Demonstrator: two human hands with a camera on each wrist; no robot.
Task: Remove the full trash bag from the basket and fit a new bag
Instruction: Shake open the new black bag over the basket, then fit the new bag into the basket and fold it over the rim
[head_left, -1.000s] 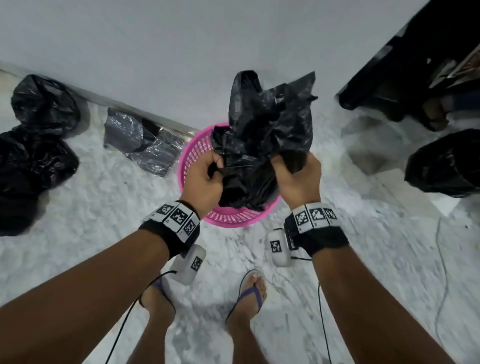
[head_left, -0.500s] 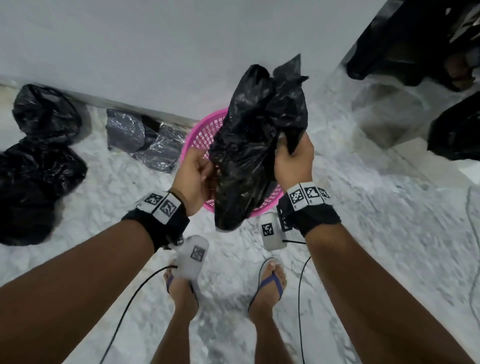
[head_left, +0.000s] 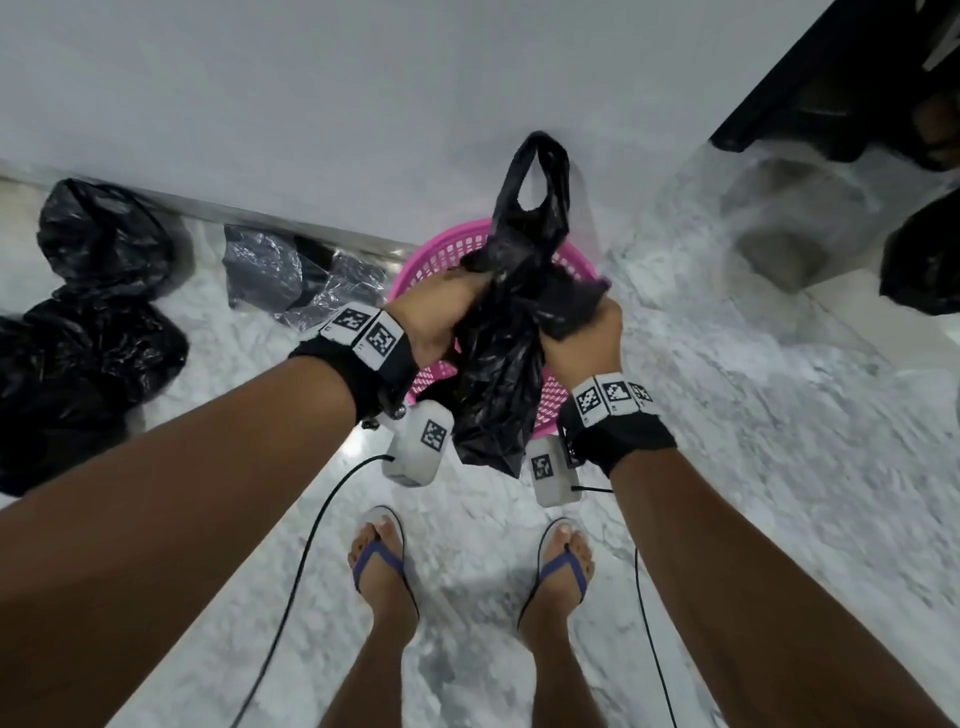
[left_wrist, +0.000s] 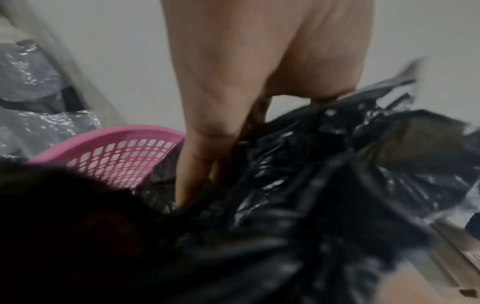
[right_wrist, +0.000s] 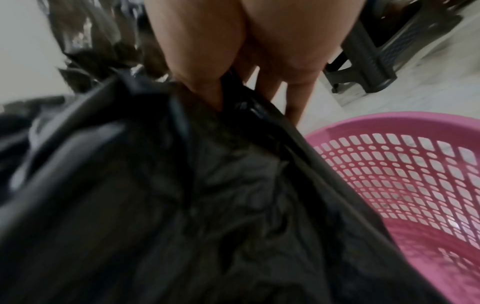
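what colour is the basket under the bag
Pink, with a perforated lattice wall; the basket shows best in the right wrist view.

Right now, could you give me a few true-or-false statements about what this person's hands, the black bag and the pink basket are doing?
1. Both hands, left hand and right hand, hold the crumpled black plastic bag. True.
2. The round pink plastic mesh basket is already lined. False: its mesh shows bare.
3. The bag lies flat on the floor. False: it hangs above the basket.
4. Other black bags lie on the white marble floor. True.
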